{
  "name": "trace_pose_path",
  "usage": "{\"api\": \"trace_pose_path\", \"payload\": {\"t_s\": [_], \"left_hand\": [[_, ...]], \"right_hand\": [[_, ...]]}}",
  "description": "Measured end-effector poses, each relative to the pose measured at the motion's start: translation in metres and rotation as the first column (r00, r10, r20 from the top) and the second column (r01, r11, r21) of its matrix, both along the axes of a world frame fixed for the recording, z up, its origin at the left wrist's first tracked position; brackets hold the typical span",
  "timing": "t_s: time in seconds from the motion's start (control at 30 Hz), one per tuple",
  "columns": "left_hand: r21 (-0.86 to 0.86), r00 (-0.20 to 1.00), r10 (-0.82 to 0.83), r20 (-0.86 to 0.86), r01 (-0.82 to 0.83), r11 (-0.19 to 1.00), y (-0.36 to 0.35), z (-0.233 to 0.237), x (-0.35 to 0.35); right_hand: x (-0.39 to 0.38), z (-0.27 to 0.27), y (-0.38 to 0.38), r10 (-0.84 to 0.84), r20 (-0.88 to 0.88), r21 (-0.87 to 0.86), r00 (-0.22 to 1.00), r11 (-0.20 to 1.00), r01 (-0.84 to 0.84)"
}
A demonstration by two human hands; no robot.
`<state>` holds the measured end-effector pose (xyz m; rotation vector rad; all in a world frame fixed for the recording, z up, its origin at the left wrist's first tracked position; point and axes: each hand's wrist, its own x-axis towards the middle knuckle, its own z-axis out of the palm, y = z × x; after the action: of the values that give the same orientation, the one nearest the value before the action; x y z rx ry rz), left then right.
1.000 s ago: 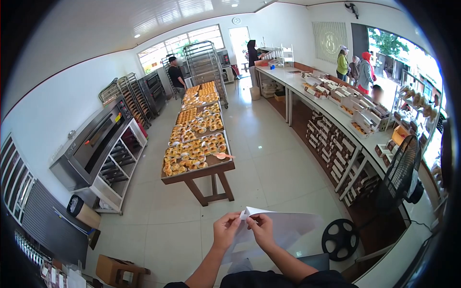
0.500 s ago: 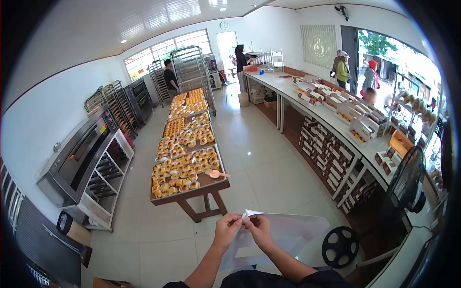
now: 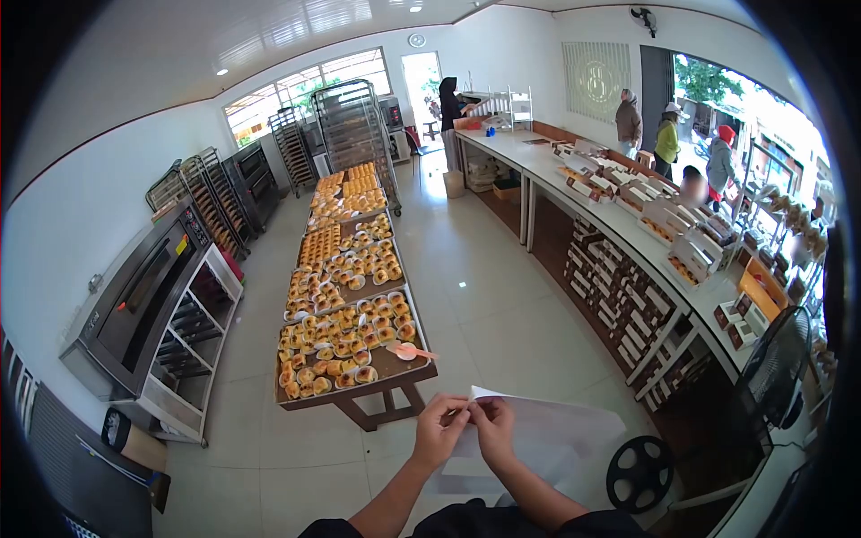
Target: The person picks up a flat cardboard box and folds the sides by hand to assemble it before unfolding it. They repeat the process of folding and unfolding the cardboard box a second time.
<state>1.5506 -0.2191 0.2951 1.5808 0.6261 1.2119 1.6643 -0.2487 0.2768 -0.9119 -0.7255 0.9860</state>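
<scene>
My left hand and my right hand meet in front of me, fingertips pinched together at the upper left corner of a thin white translucent sheet. A small white point of it rises just above the fingers. The rest hangs out to the right and down behind my right forearm, which hides part of it. Beyond my hands stands a long table of trays with golden baked pastries in paper cups. On the near tray's right corner lies an orange-handled tool with a white round end.
A long counter with boxes of pastries runs along the right, stacked boxes beneath it. A black standing fan has its round base near my right. An oven and bin stand left. Several people are farther back.
My hands and the sheet's pinched corner have shifted slightly right, fingers still together. The view has turned a little. At the back, the person beside the rack is out of sight; people by the doorway have moved.
</scene>
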Motion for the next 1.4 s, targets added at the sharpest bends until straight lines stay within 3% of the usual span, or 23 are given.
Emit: {"api": "trace_pose_path", "payload": {"t_s": [0.1, 0.2, 0.3, 0.33, 0.43, 0.47, 0.53, 0.57, 0.67, 0.77, 0.87, 0.97, 1.07, 1.17, 1.3, 1.4], "left_hand": [[0.097, 0.962, -0.057, -0.268, 0.086, 0.992, 0.013, 0.015, -0.001], [0.371, 0.834, 0.143, -0.533, 0.078, 0.925, 0.022, 0.031, 0.004], [0.259, 0.666, 0.23, -0.709, -0.057, 0.964, 0.026, 0.046, 0.02], [0.269, 0.732, 0.257, -0.631, -0.105, 0.957, 0.032, 0.039, 0.025], [0.291, 0.864, 0.364, -0.348, -0.27, 0.918, 0.052, 0.013, 0.051], [0.283, 0.868, 0.368, -0.333, -0.28, 0.917, 0.056, 0.012, 0.063], [0.275, 0.877, 0.379, -0.296, -0.302, 0.913, 0.065, 0.016, 0.091], [0.277, 0.875, 0.391, -0.285, -0.315, 0.908, 0.061, 0.027, 0.111], [0.104, 0.905, 0.365, -0.219, -0.351, 0.931, 0.07, 0.03, 0.151], [0.109, 0.879, 0.388, -0.277, -0.372, 0.922, 0.084, 0.023, 0.174], [0.138, 0.891, 0.325, -0.316, -0.296, 0.945, 0.083, 0.035, 0.193], [0.076, 0.937, 0.201, -0.284, -0.187, 0.979, 0.079, 0.047, 0.209], [0.328, 0.859, 0.276, -0.432, -0.136, 0.935, 0.075, 0.044, 0.227], [0.427, 0.735, 0.467, -0.491, -0.264, 0.865, 0.07, 0.041, 0.243], [0.462, 0.743, 0.597, -0.303, -0.434, 0.774, 0.075, 0.033, 0.259], [0.44, 0.713, 0.662, -0.229, -0.531, 0.724, 0.071, 0.032, 0.272]], "right_hand": [[0.007, -0.012, 0.02, -0.031, -0.118, -0.047, 0.993, 0.999, 0.026], [0.024, -0.027, 0.044, 0.081, -0.279, -0.048, 0.957, 0.994, -0.099], [0.042, -0.011, 0.059, 0.177, -0.377, -0.026, 0.909, 0.979, -0.201], [0.05, -0.005, 0.062, 0.2, -0.396, -0.019, 0.896, 0.974, -0.226], [0.088, -0.025, 0.079, 0.425, -0.03, -0.093, 0.905, 0.9, -0.426], [0.1, -0.027, 0.08, 0.471, 0.183, -0.145, 0.863, 0.881, -0.451], [0.119, -0.021, 0.082, 0.515, 0.569, -0.249, 0.641, 0.851, -0.462], [0.125, -0.013, 0.081, 0.31, 0.694, -0.001, 0.65, 0.903, -0.429], [0.162, -0.004, 0.09, 0.271, 0.68, 0.045, 0.681, 0.912, -0.408], [0.207, -0.024, 0.107, 0.552, 0.523, -0.08, 0.649, 0.79, -0.608], [0.241, -0.022, 0.11, 0.639, -0.076, -0.142, 0.766, 0.753, -0.643], [0.266, -0.014, 0.117, 0.608, -0.132, -0.121, 0.783, 0.774, -0.622], [0.284, -0.005, 0.117, 0.582, -0.161, -0.12, 0.797, 0.79, -0.601], [0.292, 0.013, 0.108, 0.593, -0.094, -0.093, 0.8, 0.794, -0.6], [0.286, 0.001, 0.1, 0.615, -0.087, 0.16, 0.784, 0.785, -0.598], [0.284, -0.012, 0.106, 0.56, -0.065, 0.151, 0.826, 0.824, -0.546]]}}
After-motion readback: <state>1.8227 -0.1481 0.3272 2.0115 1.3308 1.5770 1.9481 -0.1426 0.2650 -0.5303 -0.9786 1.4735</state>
